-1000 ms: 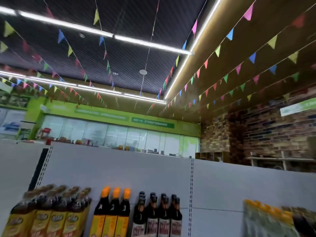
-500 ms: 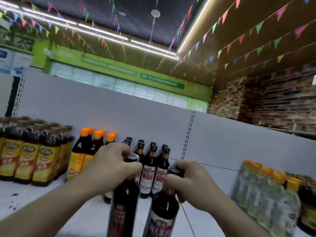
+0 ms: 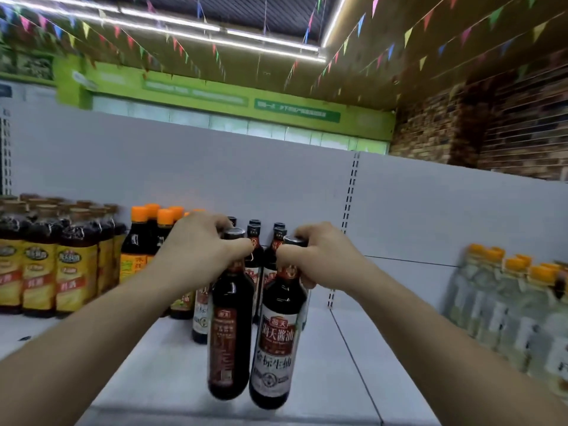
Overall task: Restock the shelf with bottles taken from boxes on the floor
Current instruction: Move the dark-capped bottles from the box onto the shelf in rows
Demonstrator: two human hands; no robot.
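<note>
At the shelf (image 3: 332, 379) | left grip (image 3: 196, 256) clasps left bottle (image 3: 229, 333) | right grip (image 3: 325, 259) clasps right bottle (image 3: 276, 348) (by necks)

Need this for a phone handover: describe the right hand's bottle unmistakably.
Above the grey shelf, left hand and right hand each grip a dark bottle's neck. The right bottle shows a red and white label; the left bottle a brown one.
</note>
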